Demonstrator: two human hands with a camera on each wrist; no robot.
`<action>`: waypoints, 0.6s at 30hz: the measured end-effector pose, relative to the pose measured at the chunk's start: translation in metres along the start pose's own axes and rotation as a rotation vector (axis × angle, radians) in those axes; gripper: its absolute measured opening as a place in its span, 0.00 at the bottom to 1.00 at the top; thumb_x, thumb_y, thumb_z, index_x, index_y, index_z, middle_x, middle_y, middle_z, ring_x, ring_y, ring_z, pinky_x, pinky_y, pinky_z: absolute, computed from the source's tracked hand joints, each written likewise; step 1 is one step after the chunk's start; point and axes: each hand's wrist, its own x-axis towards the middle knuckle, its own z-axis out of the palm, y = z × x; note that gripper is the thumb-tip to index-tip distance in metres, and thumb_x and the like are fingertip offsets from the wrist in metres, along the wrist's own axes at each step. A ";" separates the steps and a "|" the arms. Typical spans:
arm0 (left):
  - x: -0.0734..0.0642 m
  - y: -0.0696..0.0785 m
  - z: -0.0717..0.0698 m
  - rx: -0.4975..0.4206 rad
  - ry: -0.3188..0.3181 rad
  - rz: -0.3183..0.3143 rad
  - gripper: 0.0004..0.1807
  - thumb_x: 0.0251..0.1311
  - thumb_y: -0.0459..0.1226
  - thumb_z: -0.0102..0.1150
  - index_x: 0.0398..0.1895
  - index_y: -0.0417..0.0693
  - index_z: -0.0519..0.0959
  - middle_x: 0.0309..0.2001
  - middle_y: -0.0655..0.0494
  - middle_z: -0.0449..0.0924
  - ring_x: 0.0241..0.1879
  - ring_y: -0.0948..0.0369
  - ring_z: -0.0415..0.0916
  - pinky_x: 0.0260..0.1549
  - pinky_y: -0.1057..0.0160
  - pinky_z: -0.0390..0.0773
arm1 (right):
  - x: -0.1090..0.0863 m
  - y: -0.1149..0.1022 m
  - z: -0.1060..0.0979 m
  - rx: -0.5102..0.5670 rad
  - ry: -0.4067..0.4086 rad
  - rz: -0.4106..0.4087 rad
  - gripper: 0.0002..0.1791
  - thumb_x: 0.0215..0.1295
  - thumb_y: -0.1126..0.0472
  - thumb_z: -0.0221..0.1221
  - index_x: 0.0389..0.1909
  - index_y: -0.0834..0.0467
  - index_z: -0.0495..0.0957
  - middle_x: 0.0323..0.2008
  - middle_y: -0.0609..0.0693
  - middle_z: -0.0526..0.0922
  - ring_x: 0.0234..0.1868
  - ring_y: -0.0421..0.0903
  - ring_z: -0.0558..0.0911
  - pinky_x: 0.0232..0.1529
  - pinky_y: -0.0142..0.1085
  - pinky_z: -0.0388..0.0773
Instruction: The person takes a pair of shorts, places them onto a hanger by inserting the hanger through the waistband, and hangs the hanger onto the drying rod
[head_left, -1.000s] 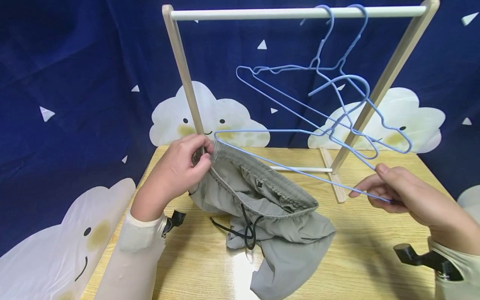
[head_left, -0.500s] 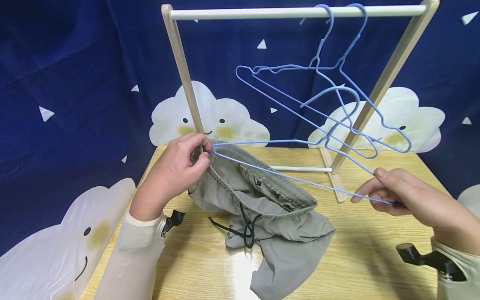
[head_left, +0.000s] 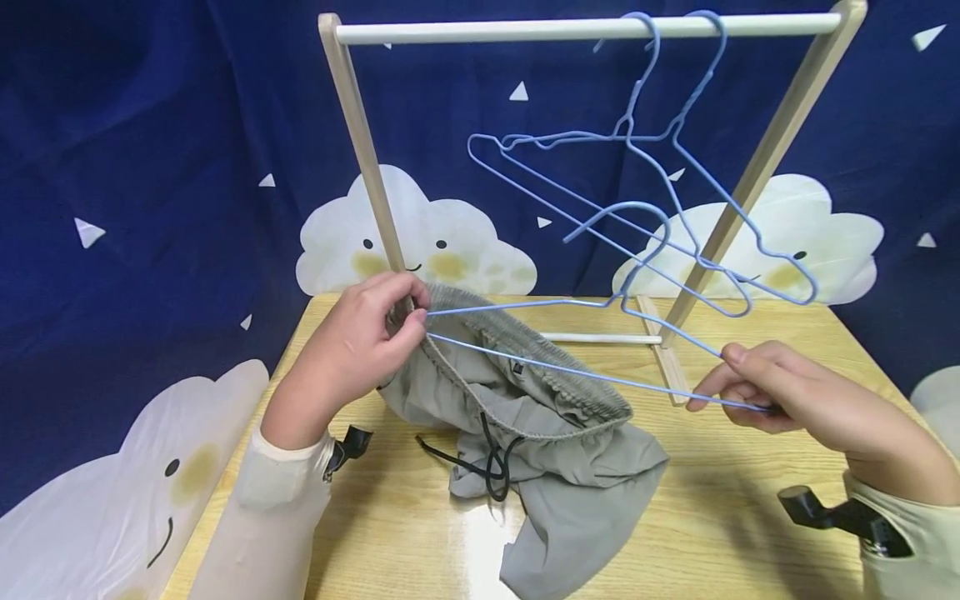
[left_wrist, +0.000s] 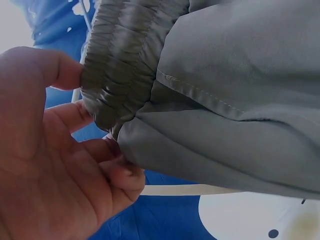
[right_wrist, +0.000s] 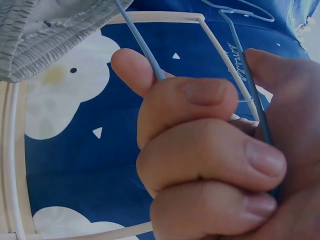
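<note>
My left hand [head_left: 348, 350] pinches the elastic waistband [left_wrist: 120, 65] of grey drawstring pants [head_left: 585, 500]. The waist opening faces up, and the legs droop onto the table with a black cord [head_left: 495, 467] hanging at the front. In my right hand [head_left: 795, 392] I grip one end of a blue wire hanger [head_left: 555, 367], its fingers curled round the wire in the right wrist view. The hanger lies nearly level over the waist opening, hook up. Its far end reaches my left fingertips at the waistband, where the tip is hidden.
A wooden rack with a white rail [head_left: 487, 32] stands at the back of the table [head_left: 390, 533]. Two more blue hangers [head_left: 637, 142] hang from its right half, just behind the held one. A dark blue curtain [head_left: 150, 125] with clouds closes off the back.
My right hand has shifted slightly left with the hanger. The hanger's hook has dropped and moved left, and its far end has come to my left fingers. The pants stay nearly still.
</note>
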 end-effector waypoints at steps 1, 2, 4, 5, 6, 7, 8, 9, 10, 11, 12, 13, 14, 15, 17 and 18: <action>0.000 0.001 0.000 -0.004 -0.010 0.010 0.05 0.69 0.36 0.58 0.44 0.50 0.82 0.39 0.56 0.81 0.35 0.59 0.75 0.38 0.57 0.77 | 0.000 0.000 0.000 -0.005 0.003 -0.005 0.38 0.90 0.64 0.25 0.49 0.56 0.90 0.18 0.57 0.58 0.12 0.50 0.54 0.11 0.30 0.57; 0.000 0.001 0.000 -0.008 -0.024 0.021 0.06 0.69 0.36 0.59 0.45 0.50 0.82 0.40 0.56 0.82 0.36 0.59 0.76 0.40 0.57 0.77 | 0.000 0.001 0.001 -0.011 0.007 -0.009 0.38 0.90 0.64 0.25 0.49 0.56 0.90 0.18 0.57 0.58 0.12 0.49 0.54 0.11 0.30 0.57; 0.000 0.002 0.001 -0.010 -0.056 0.041 0.10 0.67 0.36 0.60 0.49 0.50 0.82 0.44 0.56 0.84 0.41 0.58 0.78 0.45 0.55 0.79 | 0.001 0.001 0.001 -0.019 0.013 -0.020 0.38 0.90 0.64 0.25 0.49 0.56 0.90 0.18 0.57 0.59 0.12 0.49 0.55 0.11 0.30 0.57; 0.000 0.002 0.001 -0.009 -0.073 0.050 0.12 0.65 0.36 0.59 0.51 0.50 0.82 0.46 0.56 0.85 0.44 0.58 0.78 0.49 0.54 0.78 | 0.001 0.002 0.001 -0.017 0.013 -0.020 0.38 0.90 0.64 0.25 0.49 0.56 0.90 0.18 0.57 0.59 0.12 0.49 0.55 0.11 0.30 0.57; -0.001 0.002 0.002 -0.007 -0.087 0.057 0.15 0.63 0.36 0.59 0.53 0.50 0.82 0.48 0.56 0.85 0.46 0.57 0.78 0.51 0.53 0.78 | 0.000 0.002 0.001 -0.014 0.011 -0.026 0.38 0.90 0.65 0.25 0.49 0.56 0.90 0.18 0.57 0.59 0.12 0.50 0.54 0.11 0.29 0.57; -0.001 0.002 0.002 -0.003 -0.097 0.064 0.18 0.60 0.35 0.58 0.54 0.50 0.81 0.50 0.56 0.85 0.47 0.57 0.78 0.53 0.53 0.77 | 0.000 0.002 0.001 -0.009 0.008 -0.028 0.38 0.90 0.65 0.25 0.49 0.56 0.90 0.17 0.57 0.58 0.12 0.50 0.54 0.11 0.29 0.57; -0.001 0.003 0.002 -0.001 -0.103 0.069 0.20 0.58 0.34 0.57 0.55 0.50 0.81 0.51 0.56 0.85 0.48 0.56 0.78 0.54 0.53 0.77 | 0.000 0.002 0.001 -0.005 0.006 -0.026 0.38 0.90 0.64 0.25 0.49 0.56 0.90 0.17 0.57 0.58 0.12 0.50 0.54 0.11 0.29 0.57; -0.001 0.003 0.002 0.001 -0.105 0.076 0.21 0.57 0.33 0.55 0.56 0.49 0.81 0.51 0.56 0.85 0.48 0.56 0.78 0.54 0.53 0.77 | 0.000 0.002 0.001 0.000 0.003 -0.024 0.38 0.90 0.64 0.24 0.49 0.57 0.90 0.17 0.57 0.58 0.12 0.50 0.54 0.11 0.29 0.57; -0.001 0.004 0.002 0.001 -0.104 0.084 0.22 0.57 0.32 0.54 0.56 0.49 0.81 0.51 0.56 0.85 0.48 0.56 0.77 0.53 0.53 0.76 | 0.000 0.002 0.001 0.005 0.000 -0.021 0.38 0.90 0.64 0.24 0.49 0.57 0.90 0.17 0.57 0.58 0.12 0.50 0.53 0.11 0.30 0.57; 0.000 0.004 0.003 0.000 -0.099 0.093 0.22 0.58 0.31 0.53 0.56 0.48 0.81 0.50 0.55 0.85 0.47 0.55 0.77 0.53 0.53 0.76 | 0.000 0.002 0.000 0.009 -0.003 -0.017 0.38 0.90 0.64 0.24 0.49 0.57 0.90 0.17 0.57 0.57 0.12 0.50 0.53 0.11 0.30 0.58; 0.000 0.004 0.003 0.001 -0.093 0.104 0.22 0.60 0.29 0.52 0.57 0.48 0.81 0.51 0.55 0.85 0.48 0.56 0.78 0.53 0.53 0.77 | 0.000 0.002 0.000 0.007 -0.004 -0.016 0.38 0.90 0.64 0.24 0.49 0.57 0.90 0.17 0.57 0.58 0.12 0.50 0.53 0.11 0.30 0.58; 0.000 0.004 0.004 0.000 -0.089 0.114 0.22 0.62 0.28 0.51 0.58 0.47 0.81 0.52 0.55 0.85 0.48 0.56 0.78 0.54 0.53 0.77 | 0.000 0.002 0.000 0.008 -0.003 -0.009 0.38 0.90 0.63 0.24 0.49 0.57 0.90 0.17 0.57 0.57 0.12 0.50 0.53 0.11 0.30 0.58; 0.001 0.004 0.004 0.002 -0.084 0.125 0.22 0.65 0.27 0.51 0.60 0.47 0.81 0.53 0.54 0.86 0.50 0.56 0.79 0.55 0.52 0.78 | 0.000 0.002 0.000 0.004 -0.001 -0.005 0.38 0.90 0.63 0.24 0.49 0.57 0.90 0.17 0.57 0.58 0.12 0.50 0.54 0.11 0.30 0.58; 0.001 0.004 0.005 0.008 -0.081 0.134 0.22 0.68 0.26 0.52 0.63 0.46 0.80 0.53 0.53 0.86 0.49 0.55 0.79 0.55 0.52 0.78 | 0.000 0.002 -0.001 0.001 0.001 -0.005 0.38 0.90 0.63 0.24 0.49 0.57 0.90 0.17 0.57 0.58 0.12 0.49 0.54 0.11 0.30 0.58; 0.002 0.004 0.005 0.020 -0.077 0.138 0.25 0.71 0.24 0.54 0.69 0.46 0.76 0.52 0.53 0.85 0.48 0.54 0.79 0.55 0.51 0.78 | -0.001 0.002 -0.001 -0.007 0.007 -0.004 0.39 0.90 0.62 0.23 0.49 0.56 0.90 0.17 0.58 0.58 0.12 0.49 0.54 0.11 0.30 0.58; 0.002 0.004 0.005 0.026 -0.077 0.136 0.26 0.73 0.24 0.55 0.72 0.46 0.74 0.50 0.52 0.85 0.46 0.54 0.79 0.55 0.51 0.78 | -0.001 0.001 -0.001 -0.009 0.008 -0.006 0.39 0.90 0.62 0.23 0.49 0.56 0.90 0.17 0.58 0.58 0.12 0.49 0.54 0.11 0.30 0.57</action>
